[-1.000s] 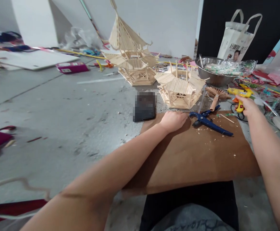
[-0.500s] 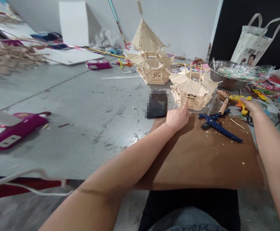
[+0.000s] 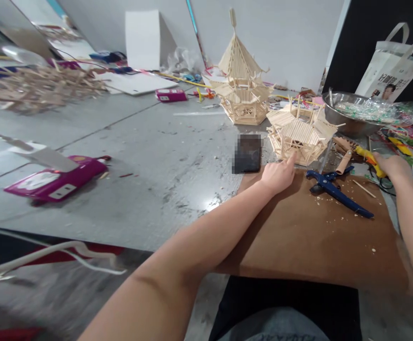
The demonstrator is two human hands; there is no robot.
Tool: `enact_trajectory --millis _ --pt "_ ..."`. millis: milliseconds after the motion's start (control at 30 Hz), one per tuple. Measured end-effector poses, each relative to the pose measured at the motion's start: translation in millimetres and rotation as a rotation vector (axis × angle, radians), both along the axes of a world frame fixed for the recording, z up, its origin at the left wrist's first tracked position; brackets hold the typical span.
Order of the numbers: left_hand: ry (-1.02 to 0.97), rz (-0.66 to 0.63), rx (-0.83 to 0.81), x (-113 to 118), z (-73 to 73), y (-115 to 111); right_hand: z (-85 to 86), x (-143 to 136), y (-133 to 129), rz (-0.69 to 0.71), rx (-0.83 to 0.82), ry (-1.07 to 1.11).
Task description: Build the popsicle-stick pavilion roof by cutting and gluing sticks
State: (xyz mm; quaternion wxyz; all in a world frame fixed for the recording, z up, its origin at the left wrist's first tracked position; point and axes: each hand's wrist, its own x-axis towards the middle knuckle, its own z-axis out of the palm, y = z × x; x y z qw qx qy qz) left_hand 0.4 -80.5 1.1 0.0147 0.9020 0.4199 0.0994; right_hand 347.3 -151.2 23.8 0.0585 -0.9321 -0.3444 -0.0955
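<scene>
My left hand [image 3: 279, 178] reaches to the front of a small six-sided pavilion [image 3: 300, 132] built of thin wooden sticks. Its index finger is stretched out against the lower front of the model, the other fingers are curled, and nothing shows in its grasp. At the right, my right hand [image 3: 395, 169] is closed around a yellow hot glue gun [image 3: 368, 158], its nozzle towards the pavilion. Between my hands, blue cutting pliers [image 3: 339, 193] lie on a brown board [image 3: 298, 241]. A loose stick [image 3: 364, 188] is beside them.
A taller stick pagoda [image 3: 243, 85] stands behind. A phone [image 3: 248, 154] lies left of the pavilion. A metal bowl [image 3: 351, 124] with plastic wrap and a white bag [image 3: 383, 71] are back right. A purple power strip [image 3: 59, 182] and a stick pile [image 3: 46, 87] are left.
The camera view has turned left, so everything sits farther right. The glue gun is tilted more, its rear lower than its nozzle. My left hand keeps its place at the pavilion.
</scene>
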Motion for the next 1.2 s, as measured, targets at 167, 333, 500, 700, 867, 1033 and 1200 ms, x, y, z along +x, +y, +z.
enact_trajectory --millis 167,333,500,700,867,1033,1200 --pt "0.018 -0.009 -0.015 0.7 1.0 -0.3 7.7 -19.3 -13.8 -0.135 0.032 0.028" --pt "-0.007 -0.089 0.026 -1.7 -0.4 -1.2 12.4 -53.2 -26.3 0.138 0.186 -0.107" --pt "0.019 -0.158 0.064 -5.5 -2.4 -1.5 17.1 -105.1 -32.4 0.497 0.147 0.022" --pt "0.067 -0.200 0.055 -7.3 -1.5 -2.9 8.2 -143.7 -40.7 0.759 -0.087 0.053" --pt "0.057 -0.209 0.074 -7.3 -2.2 -2.2 -1.3 -142.9 -45.6 0.828 -0.191 0.070" --pt "0.056 -0.205 0.070 -8.1 -0.7 -1.7 -4.2 -141.5 -45.6 0.850 -0.185 0.081" --pt "0.069 -0.213 0.057 -8.5 3.1 -3.3 -4.8 -146.6 -47.0 0.839 -0.173 0.080"
